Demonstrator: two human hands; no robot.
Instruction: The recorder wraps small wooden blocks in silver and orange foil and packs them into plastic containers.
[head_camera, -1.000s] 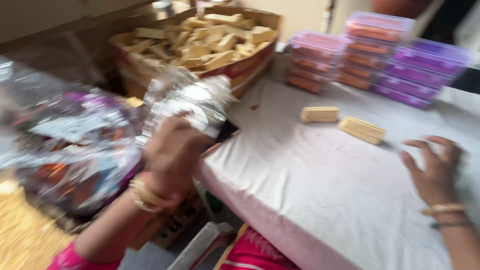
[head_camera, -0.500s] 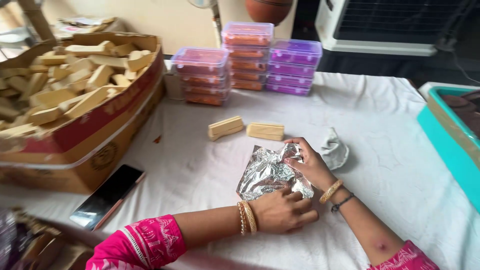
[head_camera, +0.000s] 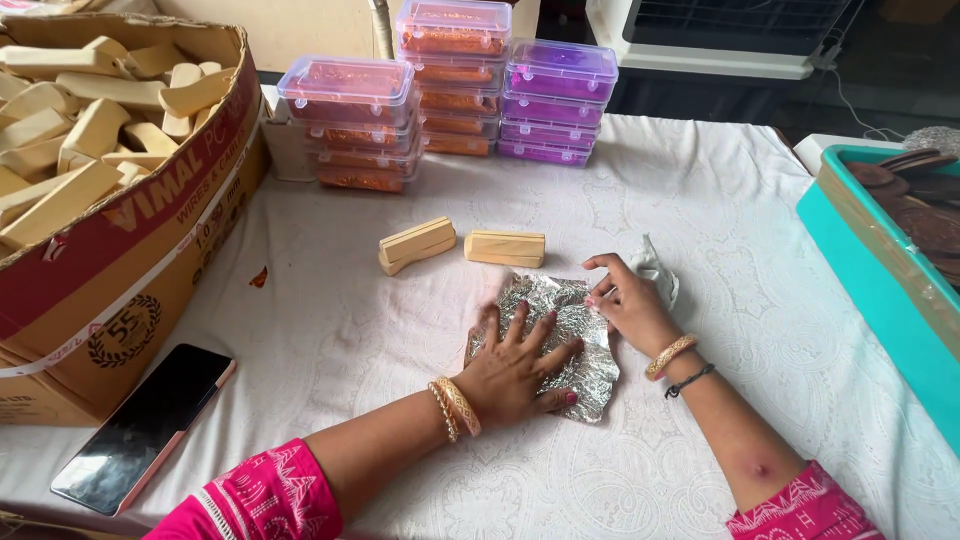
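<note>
A crinkled sheet of silver foil (head_camera: 560, 310) lies flat on the white tablecloth (head_camera: 330, 330). My left hand (head_camera: 515, 365) presses down on it with fingers spread. My right hand (head_camera: 628, 305) rests at the foil's right edge, fingertips touching it. Two pale wooden blocks (head_camera: 416, 244) (head_camera: 505, 248) lie side by side just beyond the foil. A small crumpled white scrap (head_camera: 655, 268) sits behind my right hand.
A large cardboard box (head_camera: 130, 230) full of wooden blocks stands at the left. Stacks of clear-lidded orange (head_camera: 352, 125) and purple (head_camera: 556, 100) plastic boxes line the back. A phone (head_camera: 145, 425) lies at the front left. A teal tray (head_camera: 880, 270) is at the right.
The foil was carried from the left side onto the table. It was crumpled under both hands half a second ago; now it lies spread flatter under my left palm.
</note>
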